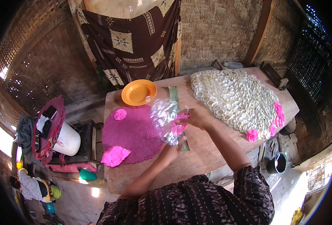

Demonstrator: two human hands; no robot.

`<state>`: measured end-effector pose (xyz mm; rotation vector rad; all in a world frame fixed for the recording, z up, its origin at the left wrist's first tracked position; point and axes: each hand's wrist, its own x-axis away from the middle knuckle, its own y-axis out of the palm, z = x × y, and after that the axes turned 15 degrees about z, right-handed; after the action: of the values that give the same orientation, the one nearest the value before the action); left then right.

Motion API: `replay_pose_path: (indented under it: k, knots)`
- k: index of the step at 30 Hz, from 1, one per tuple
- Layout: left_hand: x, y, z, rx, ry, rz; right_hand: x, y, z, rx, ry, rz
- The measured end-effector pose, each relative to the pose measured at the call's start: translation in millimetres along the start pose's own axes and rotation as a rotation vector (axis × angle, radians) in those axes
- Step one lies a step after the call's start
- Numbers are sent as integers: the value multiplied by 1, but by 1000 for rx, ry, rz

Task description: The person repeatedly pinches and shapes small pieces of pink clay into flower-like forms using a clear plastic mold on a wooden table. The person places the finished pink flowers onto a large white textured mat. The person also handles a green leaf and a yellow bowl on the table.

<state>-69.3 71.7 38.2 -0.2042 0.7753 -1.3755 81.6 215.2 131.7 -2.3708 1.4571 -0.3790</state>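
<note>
A clear, shiny plastic sheet or bag (165, 114), blurred by motion, is up over the table. My right hand (196, 118) is closed at its right edge, fingers pinched by a round pink piece (179, 125) that lies against or behind the plastic. Below the plastic's lower edge is my left hand (170, 153), its fingers smeared so that their grip cannot be made out. Under both lies a purple woven mat (132, 131), bearing a ruffled pink disc (120, 114) and a crumpled pink lump (115, 156). A green leaf strip (173, 93) runs beneath my hands.
An orange plate (139, 92) stands at the table's (199, 153) far left. Many overlapping whitish discs (237, 101) cover its right part, with pink pieces (278, 114) along their edge. Left of the table are a white bucket (67, 139) and a pink basket (42, 131). A patterned brown cloth (136, 41) hangs behind.
</note>
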Motion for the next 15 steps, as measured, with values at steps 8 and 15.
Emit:
replay_pose_path:
  k: [8,15]
  knots:
    - [61,22,23,-509,298,-214,-10,36,74,691,-247,34]
    - [55,15,36,-457,220,-176,30,42,58,968,-352,141]
